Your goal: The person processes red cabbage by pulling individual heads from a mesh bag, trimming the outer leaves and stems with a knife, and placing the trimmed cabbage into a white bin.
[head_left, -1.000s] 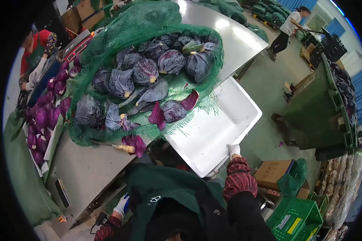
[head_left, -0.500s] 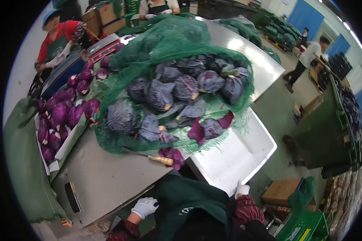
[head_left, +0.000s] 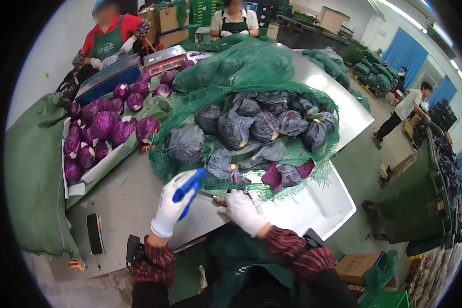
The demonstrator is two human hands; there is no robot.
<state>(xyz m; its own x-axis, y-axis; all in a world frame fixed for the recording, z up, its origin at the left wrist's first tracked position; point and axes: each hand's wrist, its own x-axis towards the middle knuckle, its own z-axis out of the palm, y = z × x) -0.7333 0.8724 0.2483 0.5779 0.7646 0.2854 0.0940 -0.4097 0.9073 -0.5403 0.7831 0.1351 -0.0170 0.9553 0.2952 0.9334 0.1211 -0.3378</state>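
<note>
My left hand (head_left: 177, 197), in a white glove with blue palm, is raised over the metal table (head_left: 133, 205) just left of the knife, its fingers stretched out and holding nothing. In a white glove, my right hand (head_left: 246, 213) is closed around the handle of a knife (head_left: 218, 200); its blade lies by the net's near edge. Beyond both hands, an opened green mesh bag (head_left: 190, 118) holds several dark red cabbages (head_left: 236, 128) with outer leaves on. Loose purple leaves (head_left: 272, 177) lie at the bag's near side.
A lined box of trimmed red cabbages (head_left: 105, 126) stands left, near a phone (head_left: 94, 233). A white bin (head_left: 326, 205) adjoins the table on the right. Behind are a scale (head_left: 164, 59) and two people; another person (head_left: 408, 110) stands right by a green bin (head_left: 410, 190).
Both hands have risen from beside my apron to above the table. My right hand has taken hold of the knife handle. The camera view has shifted.
</note>
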